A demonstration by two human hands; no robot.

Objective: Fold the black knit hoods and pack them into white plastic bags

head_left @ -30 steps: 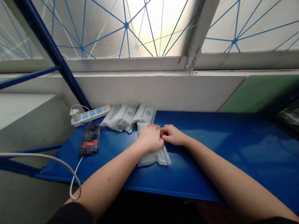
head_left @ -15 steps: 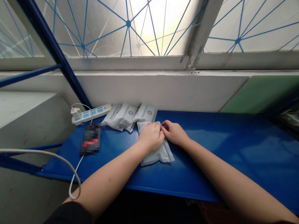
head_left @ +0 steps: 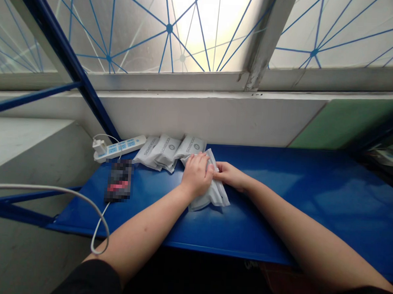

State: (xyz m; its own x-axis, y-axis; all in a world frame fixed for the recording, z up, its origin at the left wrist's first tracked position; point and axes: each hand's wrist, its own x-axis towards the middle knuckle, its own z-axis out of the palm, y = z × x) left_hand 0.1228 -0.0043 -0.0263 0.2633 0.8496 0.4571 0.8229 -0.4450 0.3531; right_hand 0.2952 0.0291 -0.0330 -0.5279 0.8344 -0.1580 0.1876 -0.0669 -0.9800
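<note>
A white padded pouch lies in front of me on the blue table, its right side raised a little. My left hand is laid across the pouch, fingers closed over it and thumb against its right part. At the pouch's right edge, my right hand grips it with the thumb on top; the other fingers are partly hidden beneath. Just behind my left hand rest several more white pouches with grey print, such as a printed pouch on the right of the row.
A white power strip with a plug in it lies at the back left. Nearer is a dark, blurred-out device with a white cable looping over my left forearm. A blue table meets a wall below the windows; blue frame bars stand left.
The pouch's right side has been raised and turned inward. My right hand has moved from touching its top to gripping its edge, and my left fingers have stretched forward.
</note>
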